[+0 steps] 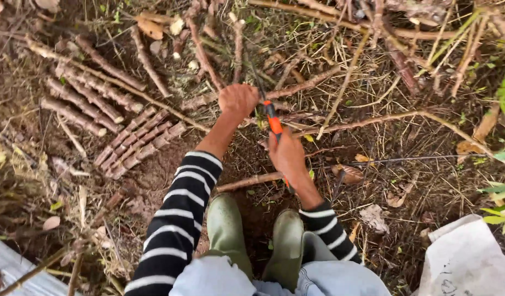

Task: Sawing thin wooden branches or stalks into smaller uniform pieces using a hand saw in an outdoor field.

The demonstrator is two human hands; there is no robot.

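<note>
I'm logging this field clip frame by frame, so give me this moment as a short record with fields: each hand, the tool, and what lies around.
left hand: left hand closed around a thin brown stem
right hand: right hand grips an orange-handled cutting tool
tool position: at the stem, beside the left hand; blade too small to tell
nearby: cut stem pieces laid in rows to the left
feet: green rubber boots on bare soil
right edge: white sack

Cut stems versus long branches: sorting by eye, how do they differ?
The cut stems are short, trimmed and laid side by side in a neat row; the long branches are thin, uncut and sprawl crosswise. The stems lie left of the hands, the branches right. Both are brown, knobbly wood on the ground.
</note>
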